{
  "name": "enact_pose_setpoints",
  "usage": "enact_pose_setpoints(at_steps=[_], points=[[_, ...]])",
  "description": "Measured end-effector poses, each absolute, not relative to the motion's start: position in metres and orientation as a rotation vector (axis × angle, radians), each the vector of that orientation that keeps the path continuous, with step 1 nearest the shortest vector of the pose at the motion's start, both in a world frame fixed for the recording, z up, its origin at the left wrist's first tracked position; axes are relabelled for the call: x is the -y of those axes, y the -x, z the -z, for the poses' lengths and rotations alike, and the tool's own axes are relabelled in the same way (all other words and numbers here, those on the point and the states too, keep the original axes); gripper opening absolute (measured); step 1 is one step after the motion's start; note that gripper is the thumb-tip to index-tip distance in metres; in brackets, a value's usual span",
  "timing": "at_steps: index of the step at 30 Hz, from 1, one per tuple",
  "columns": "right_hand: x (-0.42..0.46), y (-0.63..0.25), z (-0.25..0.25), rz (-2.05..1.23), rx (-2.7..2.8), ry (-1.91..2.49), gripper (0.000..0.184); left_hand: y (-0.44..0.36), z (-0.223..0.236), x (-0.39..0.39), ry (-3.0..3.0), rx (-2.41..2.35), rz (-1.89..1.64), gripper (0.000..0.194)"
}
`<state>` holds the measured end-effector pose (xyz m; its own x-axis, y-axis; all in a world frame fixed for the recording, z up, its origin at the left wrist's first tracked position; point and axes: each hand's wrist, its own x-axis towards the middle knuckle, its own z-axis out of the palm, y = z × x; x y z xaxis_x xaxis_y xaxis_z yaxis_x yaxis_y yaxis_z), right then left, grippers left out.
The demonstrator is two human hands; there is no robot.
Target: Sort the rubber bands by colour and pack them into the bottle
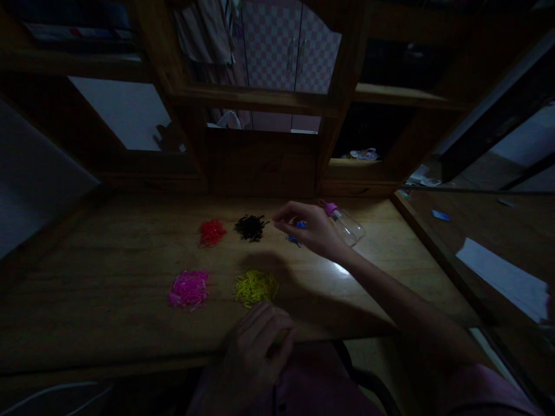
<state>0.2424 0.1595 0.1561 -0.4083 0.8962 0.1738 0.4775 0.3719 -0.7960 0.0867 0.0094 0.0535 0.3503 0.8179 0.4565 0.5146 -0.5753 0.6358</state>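
My right hand (306, 226) reaches over the table, thumb and fingers pinched together just right of a pile of small black strips (250, 227). Whether anything is between its fingertips is too dark to make out. Partly covered by that hand are a few blue pieces (295, 239). My left hand (262, 341) is loosely closed at the table's front edge, its inner side hidden. Just beyond it lies a heap of yellow strips (255, 287). A pink heap (189, 288) and a red heap (212, 231) of similar thin pieces are farther left.
A clear bottle with a pink cap (332, 209) lies behind my right hand. Wooden shelves (260, 95) rise at the table's back. On the right, a lower brown surface holds a white paper (503, 277) and a small blue card (440, 215).
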Motion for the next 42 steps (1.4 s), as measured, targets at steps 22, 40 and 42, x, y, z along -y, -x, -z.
enact_pose_setpoints(at_steps=[22,40,42], points=[[-0.037,-0.386,-0.064,-0.653,2.163,1.634,0.014,-0.131,-0.041,-0.041,-2.456,-1.232,-0.749,0.025],[-0.255,-0.120,-0.079,-0.819,2.298,0.691,0.011,-0.127,-0.026,-0.026,-2.213,-1.272,-1.002,0.019],[-0.255,-0.145,-0.090,-0.768,2.199,0.696,0.013,-0.122,-0.029,-0.026,-2.212,-1.326,-1.012,0.015]])
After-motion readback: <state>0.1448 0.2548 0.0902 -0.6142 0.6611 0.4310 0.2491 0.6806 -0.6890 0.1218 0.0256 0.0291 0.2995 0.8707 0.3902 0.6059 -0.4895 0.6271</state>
